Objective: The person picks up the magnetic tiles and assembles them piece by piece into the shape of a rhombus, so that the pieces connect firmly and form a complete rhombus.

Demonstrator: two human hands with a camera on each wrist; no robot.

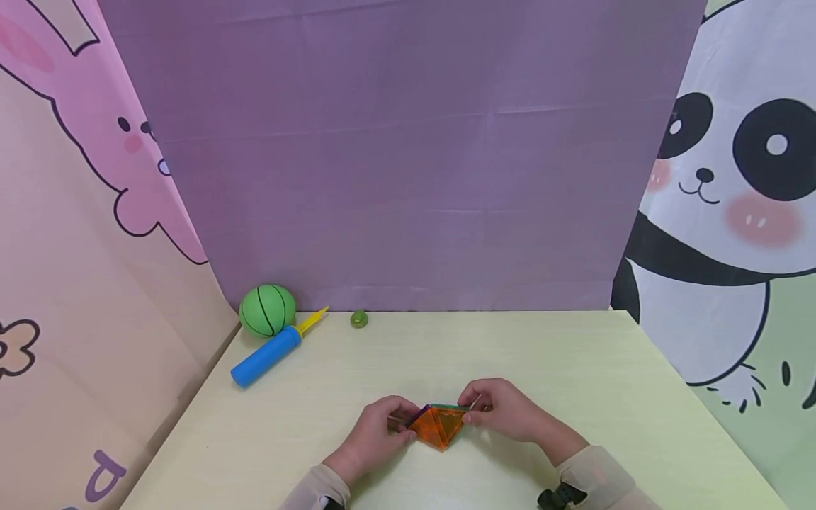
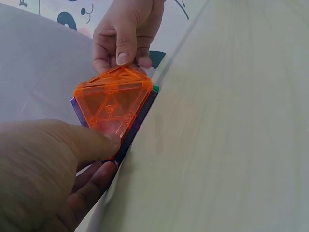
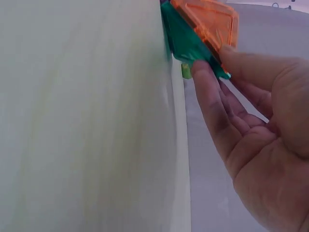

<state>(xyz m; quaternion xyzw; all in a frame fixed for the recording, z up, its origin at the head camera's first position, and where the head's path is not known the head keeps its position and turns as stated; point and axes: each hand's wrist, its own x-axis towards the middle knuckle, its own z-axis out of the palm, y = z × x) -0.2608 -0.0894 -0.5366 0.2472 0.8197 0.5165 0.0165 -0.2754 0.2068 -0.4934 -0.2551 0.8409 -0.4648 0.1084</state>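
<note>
Between my two hands stand joined translucent triangular tiles: orange tiles (image 1: 436, 427) on the near side, a green tile (image 3: 189, 42) and a purple tile (image 2: 140, 115) behind them. My left hand (image 1: 377, 436) pinches the left corner, thumb on the orange face and fingers at the purple tile. At the opposite corner my right hand (image 1: 503, 409) pinches the orange and green tiles between thumb and forefinger. In the left wrist view, the orange piece (image 2: 111, 104) shows raised ribs, and its lower tip lies under the left thumb.
A green ball (image 1: 268, 310) with black lines sits at the table's back left corner. Beside it lies a blue pump (image 1: 266, 359) with a yellow tip. A small green round object (image 1: 359, 319) stands near the back edge of the pale table (image 1: 542, 354).
</note>
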